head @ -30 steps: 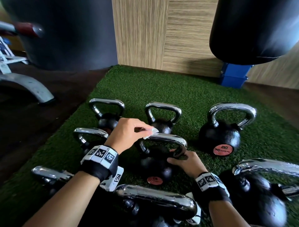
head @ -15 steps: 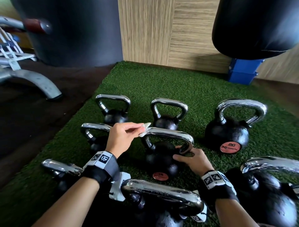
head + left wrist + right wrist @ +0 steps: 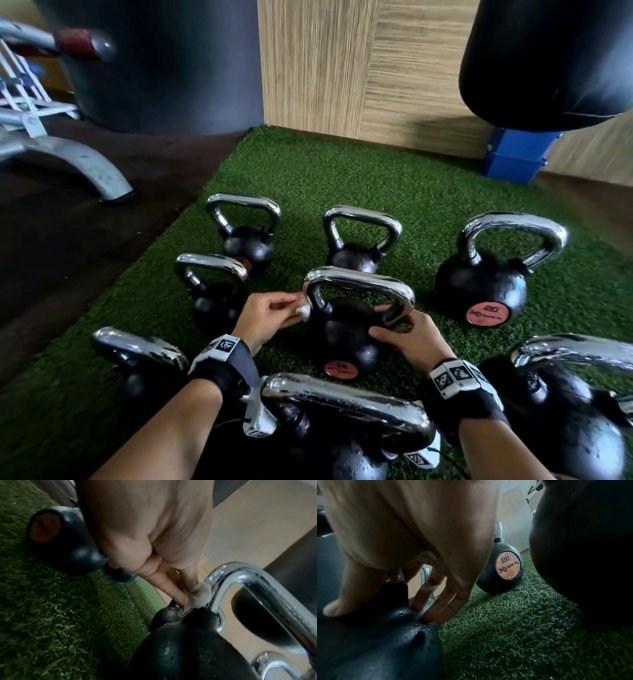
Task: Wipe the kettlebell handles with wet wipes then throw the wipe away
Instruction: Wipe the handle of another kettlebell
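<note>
Several black kettlebells with chrome handles stand on green turf [image 3: 342,178]. My left hand [image 3: 293,310] pinches a crumpled white wipe [image 3: 303,311] against the left leg of the centre kettlebell's handle [image 3: 359,282]. The left wrist view shows the wipe [image 3: 199,597] pressed low on that chrome handle [image 3: 240,577], just above the black body. My right hand [image 3: 387,329] grips the base of the handle's right leg. In the right wrist view its fingers [image 3: 436,601] reach down to the wet kettlebell body [image 3: 385,642].
A kettlebell marked 20 [image 3: 479,287] stands to the right, also visible as the 20 kettlebell [image 3: 505,569]. Larger kettlebells [image 3: 342,404] crowd in front of my wrists. A punching bag [image 3: 548,58], a blue box [image 3: 517,157] and a grey machine leg [image 3: 85,168] surround the turf.
My left hand has slid the wipe from the handle's top left corner down its left leg. My right hand keeps its hold on the right side.
</note>
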